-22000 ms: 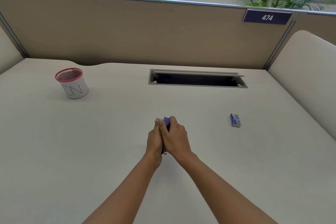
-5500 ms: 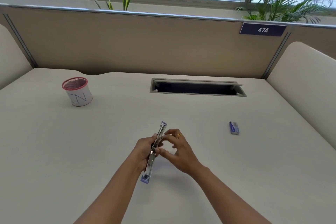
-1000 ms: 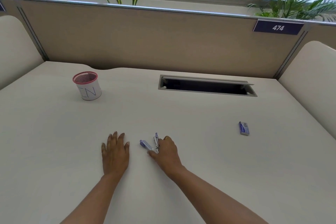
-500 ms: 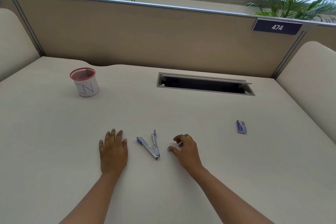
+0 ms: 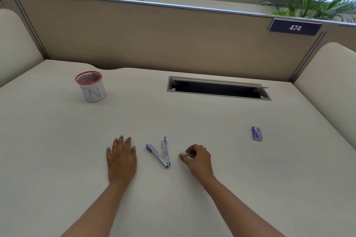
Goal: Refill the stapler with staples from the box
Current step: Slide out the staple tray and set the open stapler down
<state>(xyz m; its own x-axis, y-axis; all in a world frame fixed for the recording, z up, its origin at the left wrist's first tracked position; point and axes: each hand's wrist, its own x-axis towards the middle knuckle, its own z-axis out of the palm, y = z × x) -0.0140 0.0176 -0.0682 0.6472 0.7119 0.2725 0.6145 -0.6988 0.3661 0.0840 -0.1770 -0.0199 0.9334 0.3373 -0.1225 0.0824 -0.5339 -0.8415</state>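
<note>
Desk (image 5: 192, 117) — stapler (image 5: 160, 153); box (image 5: 256, 133); cup (image 5: 91, 86).

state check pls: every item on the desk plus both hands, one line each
Silver-and-purple metal stapler: hinged open in a V, lying on the desk, untouched.
Small purple staple box: closed, untouched.
Red-rimmed mesh cup labelled IN: upright.
Grey desk cable hatch: lid open.
Left hand: flat, empty.
Right hand: curled, contents unclear.

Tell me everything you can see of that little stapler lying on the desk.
The stapler is small, of shiny silver metal with purple plastic tips. It lies on the pale desk, swung open in a V, both arms pointing away from the person and joined at the near end. It sits between the left hand and the right hand; neither touches it.
</note>
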